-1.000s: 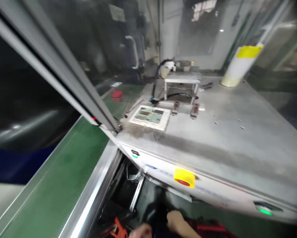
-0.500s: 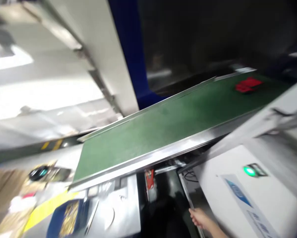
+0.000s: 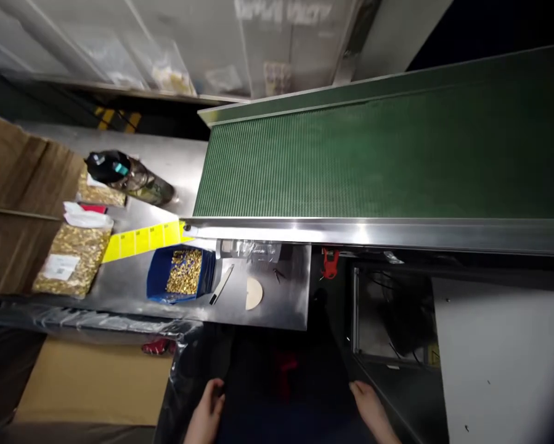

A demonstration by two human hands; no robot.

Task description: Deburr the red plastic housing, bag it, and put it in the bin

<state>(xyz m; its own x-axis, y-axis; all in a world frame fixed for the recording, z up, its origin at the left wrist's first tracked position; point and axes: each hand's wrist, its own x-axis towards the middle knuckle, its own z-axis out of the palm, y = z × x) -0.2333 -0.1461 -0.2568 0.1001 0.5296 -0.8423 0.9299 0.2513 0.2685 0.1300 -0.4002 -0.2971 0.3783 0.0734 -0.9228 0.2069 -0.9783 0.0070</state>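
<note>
My left hand (image 3: 205,412) is low in the view beside the plastic-lined carton. Its fingers are loosely bent, with a gap between thumb and fingertips, and nothing is in it. To the right, in front of my dark clothing, my right hand (image 3: 373,408) hangs with loose fingers and holds nothing I can see. Beyond both hands stands a steel table (image 3: 277,311). On it are a blue bin (image 3: 159,277) of small brass-coloured parts (image 3: 184,271), a utility knife (image 3: 222,285) and a pale half-round disc (image 3: 254,293).
A green conveyor belt (image 3: 373,160) with a steel side rail (image 3: 397,234) crosses the back. At left are a bag of brass parts (image 3: 73,259), a bottle (image 3: 147,184), yellow labels (image 3: 140,240) and a lined carton (image 3: 94,382). A white panel (image 3: 503,357) stands at right.
The view has swung left and down toward the table. My right hand, earlier at the edge of the white cabinet's frame, is now away from it. My left hand has come into view.
</note>
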